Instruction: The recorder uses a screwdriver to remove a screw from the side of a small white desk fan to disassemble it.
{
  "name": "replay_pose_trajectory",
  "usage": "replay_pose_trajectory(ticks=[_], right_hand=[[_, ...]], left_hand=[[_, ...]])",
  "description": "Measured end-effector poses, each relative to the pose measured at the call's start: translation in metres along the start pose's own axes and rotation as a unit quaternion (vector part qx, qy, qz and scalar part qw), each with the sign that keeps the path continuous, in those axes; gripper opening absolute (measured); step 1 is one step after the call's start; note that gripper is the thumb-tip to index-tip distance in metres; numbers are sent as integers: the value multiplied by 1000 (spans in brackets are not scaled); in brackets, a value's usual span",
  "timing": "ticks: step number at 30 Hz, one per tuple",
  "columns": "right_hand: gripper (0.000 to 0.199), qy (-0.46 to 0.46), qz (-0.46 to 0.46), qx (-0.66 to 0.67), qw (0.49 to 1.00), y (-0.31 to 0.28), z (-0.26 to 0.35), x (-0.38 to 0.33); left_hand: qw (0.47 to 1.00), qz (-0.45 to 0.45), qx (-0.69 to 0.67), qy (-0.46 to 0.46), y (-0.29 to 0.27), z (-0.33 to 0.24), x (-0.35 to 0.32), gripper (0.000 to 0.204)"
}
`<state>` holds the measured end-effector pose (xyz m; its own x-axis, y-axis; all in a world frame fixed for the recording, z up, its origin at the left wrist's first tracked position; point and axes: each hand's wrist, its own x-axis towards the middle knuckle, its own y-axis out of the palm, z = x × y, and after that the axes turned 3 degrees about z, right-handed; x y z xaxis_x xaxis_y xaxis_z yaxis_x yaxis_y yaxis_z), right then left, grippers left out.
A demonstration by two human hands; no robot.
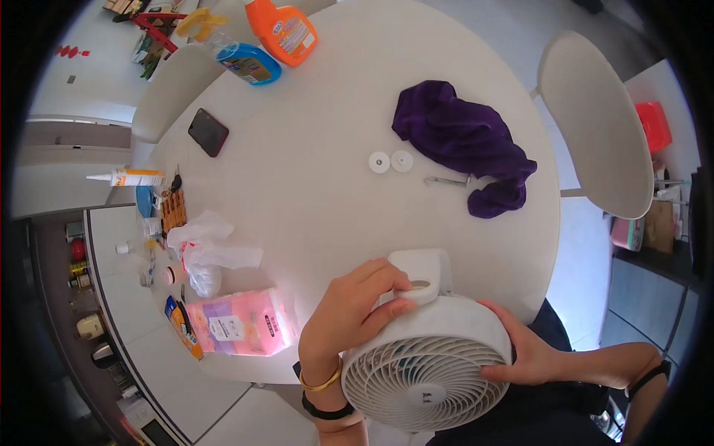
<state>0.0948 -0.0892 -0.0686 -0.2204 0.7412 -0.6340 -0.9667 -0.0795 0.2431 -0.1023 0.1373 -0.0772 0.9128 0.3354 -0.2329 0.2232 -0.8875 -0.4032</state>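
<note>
Fan (424, 364) sits gripped between left hand (349, 312) and right hand (524, 349) fingers.

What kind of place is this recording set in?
Most likely a home dining area: a round white table with chairs, detergent bottles, a purple cloth and a tissue pack. Both hands hold a white fan.

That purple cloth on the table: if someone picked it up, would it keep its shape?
Probably not. The purple cloth lies crumpled in soft folds on the white table, so it would likely droop limp. It looks plush, so probably light and not slippery, and unlikely to roll.
</note>
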Motion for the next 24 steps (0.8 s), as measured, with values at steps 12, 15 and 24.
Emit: replay_pose_trajectory(ticks=[12,15,24], right_hand=[[85,-55,99,22,993,-83,73,76],[78,-68,138,-28,988,-94,94,98],[76,25,215,-129,968,-91,158,161]], left_hand=[[992,-126,19,-13,-27,10,8,18],[982,-190,-10,5,-22,27,0,22],[902,-423,-54,-71,23,38,-24,26]])
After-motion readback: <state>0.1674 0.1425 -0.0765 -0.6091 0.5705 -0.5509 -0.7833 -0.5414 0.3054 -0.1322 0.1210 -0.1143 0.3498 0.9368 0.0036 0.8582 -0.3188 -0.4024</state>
